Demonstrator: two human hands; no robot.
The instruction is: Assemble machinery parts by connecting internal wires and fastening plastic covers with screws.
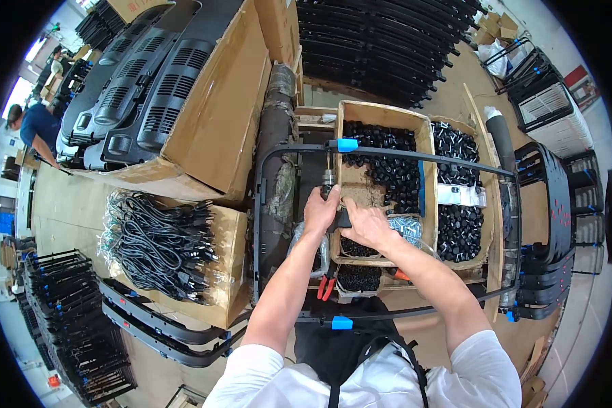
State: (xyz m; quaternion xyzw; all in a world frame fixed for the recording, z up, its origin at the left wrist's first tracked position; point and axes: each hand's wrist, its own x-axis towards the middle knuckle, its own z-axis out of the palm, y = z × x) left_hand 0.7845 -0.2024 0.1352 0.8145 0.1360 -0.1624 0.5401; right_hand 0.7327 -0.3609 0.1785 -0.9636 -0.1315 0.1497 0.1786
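A power drill with a silver chuck (pixel 328 178) points away from me, its thin bit close to the far bar of a black rectangular frame (pixel 421 156). My left hand (pixel 321 209) is closed round the drill's body just behind the chuck. Beside it my right hand (pixel 366 226) grips the black rear part of the drill, its fingers partly hidden. A blue clip (pixel 347 145) sits on the far bar near the bit, and another blue clip (pixel 342 323) is on the near bar. Under the frame, a wooden tray (pixel 385 109) holds many small black caps (pixel 401 180).
Left of the frame stand a carton of black cables (pixel 163 251) and a large box (pixel 214 115) of black plastic covers. Red-handled pliers (pixel 326 287) hang near the tray. Black frames (pixel 381 41) are stacked beyond. A person (pixel 37 129) stands far left.
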